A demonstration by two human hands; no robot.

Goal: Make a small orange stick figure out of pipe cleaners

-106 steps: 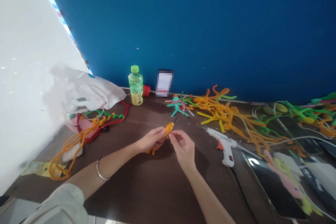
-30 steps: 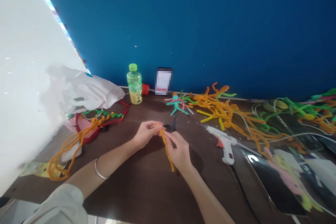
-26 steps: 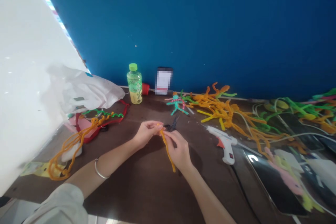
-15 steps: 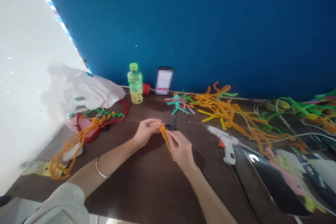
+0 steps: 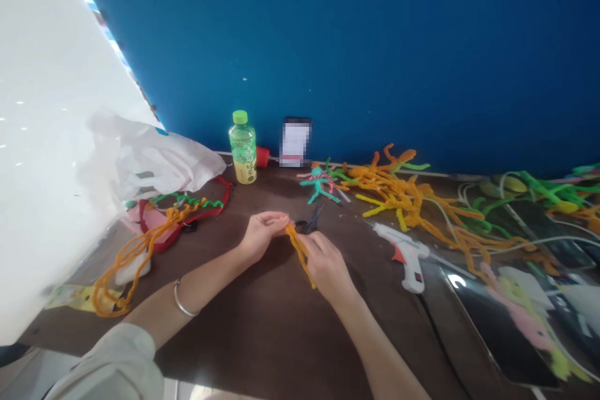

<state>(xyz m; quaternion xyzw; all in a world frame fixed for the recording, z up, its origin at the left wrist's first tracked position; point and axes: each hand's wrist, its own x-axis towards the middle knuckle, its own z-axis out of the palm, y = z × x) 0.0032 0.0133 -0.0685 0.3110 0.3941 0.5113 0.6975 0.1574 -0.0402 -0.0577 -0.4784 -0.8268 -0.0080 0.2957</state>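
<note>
Over the middle of the dark table, my left hand [image 5: 263, 234] pinches the upper end of a bundle of orange pipe cleaners [image 5: 300, 249]. My right hand [image 5: 327, 264] closes on the same bundle a little lower, from the right. The strands slant down between the hands, and their lower end hangs free beside my right palm. Just behind the hands lie dark scissors [image 5: 312, 220], partly covered by my fingers. A small turquoise and pink pipe-cleaner figure [image 5: 319, 185] lies farther back.
A white glue gun [image 5: 403, 255] lies right of my hands, its black cord running forward. Beyond it are a heap of orange pipe cleaners [image 5: 403, 197] and a black tablet [image 5: 497, 325]. A green-capped bottle [image 5: 242, 150], propped phone [image 5: 295, 142] and white plastic bag [image 5: 159, 159] stand behind.
My right hand has shifted slightly along the bundle, showing more of the orange strands. My left hand keeps its pinch. The whole view has moved a little.
</note>
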